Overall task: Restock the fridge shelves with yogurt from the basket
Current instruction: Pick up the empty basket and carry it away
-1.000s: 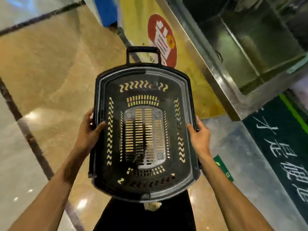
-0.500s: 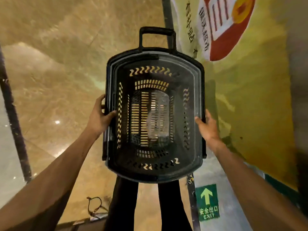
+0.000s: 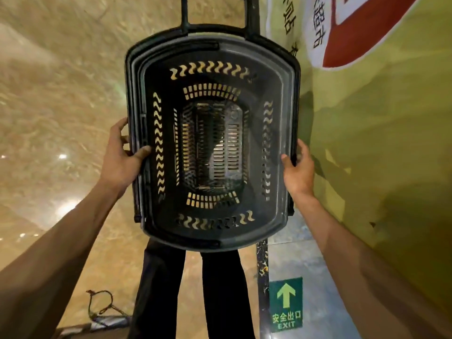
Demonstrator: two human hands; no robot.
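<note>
Black slotted plastic makes up the basket (image 3: 212, 148), which hangs in mid-air at the middle of the view, its open mouth facing the camera; its floor and walls are pierced with slits and wavy cut-outs, and no yogurt shows inside. Its pull handle (image 3: 217, 13) runs up out of the top edge of the frame. Below and to the left spreads a glossy tan marble floor (image 3: 61, 94) with bright ceiling-light reflections, blurred by motion. To the right lies a yellow floor graphic (image 3: 391, 167) bearing a red and white emblem (image 3: 354, 28) with Chinese characters, and nearer the camera a green exit sticker (image 3: 286, 304) with an upward arrow sits on grey tile beside a dark stone strip (image 3: 262, 265). The person's dark trouser legs (image 3: 190, 289) show beneath the basket, and a thin looped cord (image 3: 102, 304) lies on the floor at lower left. The left hand (image 3: 119, 160) clasps the basket's left rim, thumb hooked over the inner edge and fingers behind. The right hand (image 3: 298, 167) clasps the right rim, fingers curled over the edge.
</note>
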